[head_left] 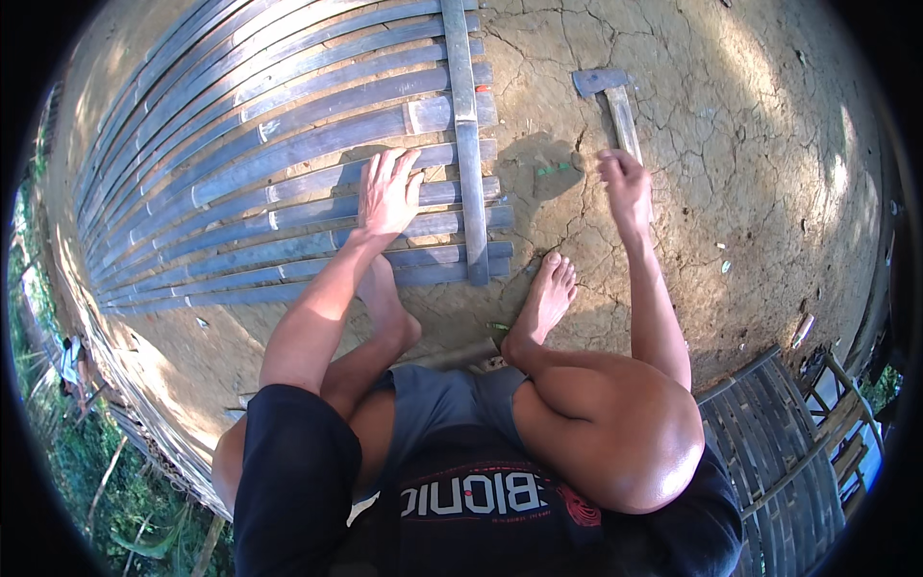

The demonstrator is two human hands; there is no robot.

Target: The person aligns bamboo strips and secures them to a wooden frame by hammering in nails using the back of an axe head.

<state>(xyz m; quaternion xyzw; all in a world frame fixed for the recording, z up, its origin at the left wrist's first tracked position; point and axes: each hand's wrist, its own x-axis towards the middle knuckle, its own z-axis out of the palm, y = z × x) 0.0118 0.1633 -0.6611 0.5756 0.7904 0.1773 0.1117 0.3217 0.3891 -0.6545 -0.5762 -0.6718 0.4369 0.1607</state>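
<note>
My left hand (387, 195) lies palm down with fingers stretched over the bamboo slats (336, 180) of a panel on the ground. Across the right ends of these slats runs a bamboo crosspiece (468, 144), and a small red bit (482, 88) shows beside it. To the right of the panel, my right hand (627, 192) is raised with its fingers curled closed. Whatever it may hold is hidden. Under and behind that hand an axe (623, 120) rests on the earth, its dark head at the far end and part of its wooden handle covered.
Cracked dry earth (711, 192) surrounds the panel. My bare feet (548, 300) are planted at its near edge. A slatted bamboo piece (769, 433) stands at the lower right. Small green scraps (553, 170) lie on the ground, and plants (87, 481) grow beyond the left edge.
</note>
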